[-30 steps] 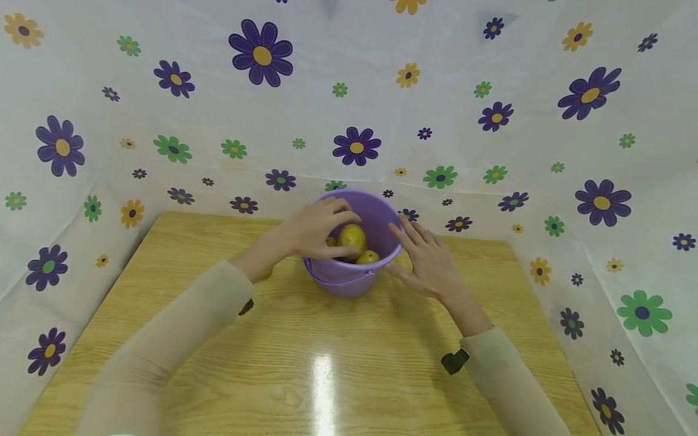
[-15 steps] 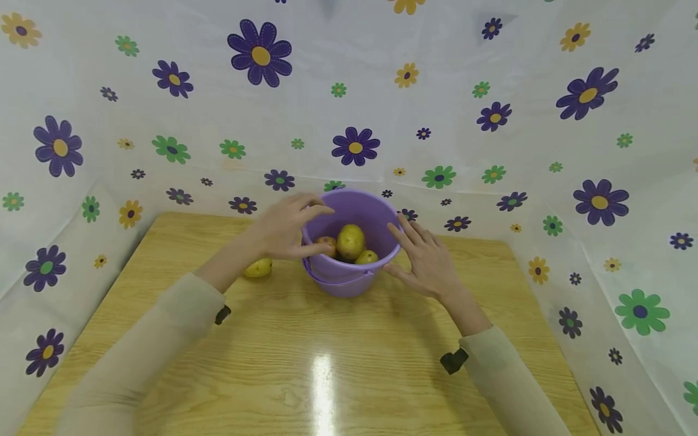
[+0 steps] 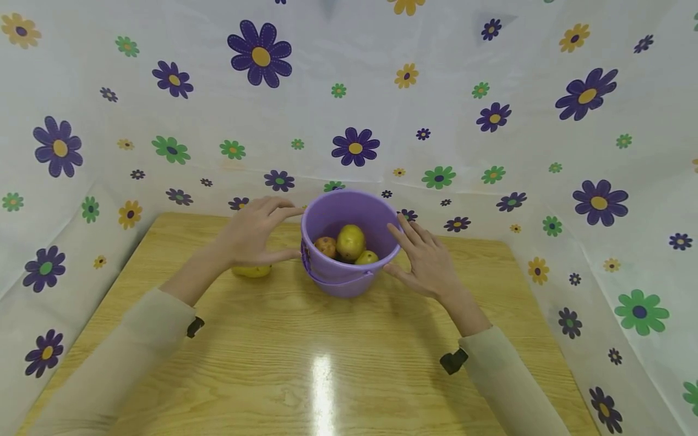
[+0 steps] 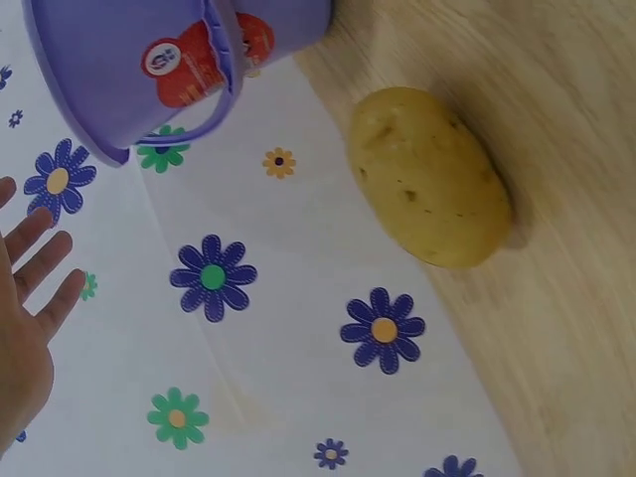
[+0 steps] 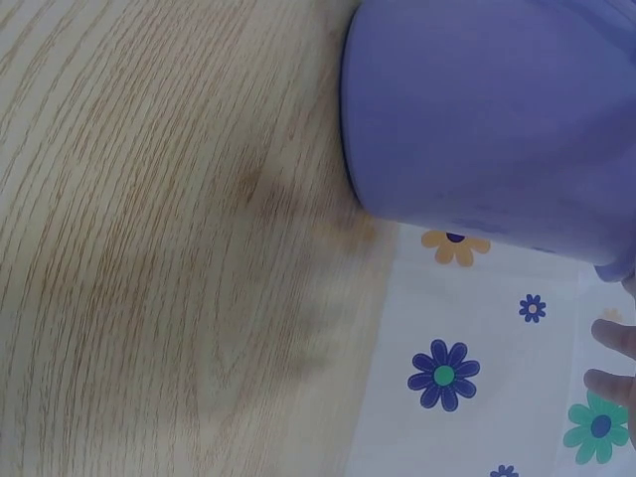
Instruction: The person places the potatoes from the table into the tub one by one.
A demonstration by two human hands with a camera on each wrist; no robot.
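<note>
A purple bucket (image 3: 343,286) stands upright at the back middle of the table, its handle hanging down the near side. Inside lie a large yellow potato (image 3: 351,242), a browner potato (image 3: 326,246) and another yellow one (image 3: 366,258). My left hand (image 3: 249,235), fingers spread and holding nothing, is left of the bucket with its fingertips close to the rim. Partly hidden beneath it, one yellow potato (image 4: 427,179) rests on the table, apart from the bucket. With extended fingers, my right hand (image 3: 428,260) is at the bucket's right rim, seemingly touching it.
The wooden table (image 3: 262,357) runs back to a white flowered sheet (image 3: 305,109), which also encloses both sides. Beside the bucket's base in the right wrist view is table surface (image 5: 179,238).
My left hand has withdrawn from over the bucket's opening and moved left, above the loose potato. The potatoes inside are now fully uncovered. My right hand stays in place.
</note>
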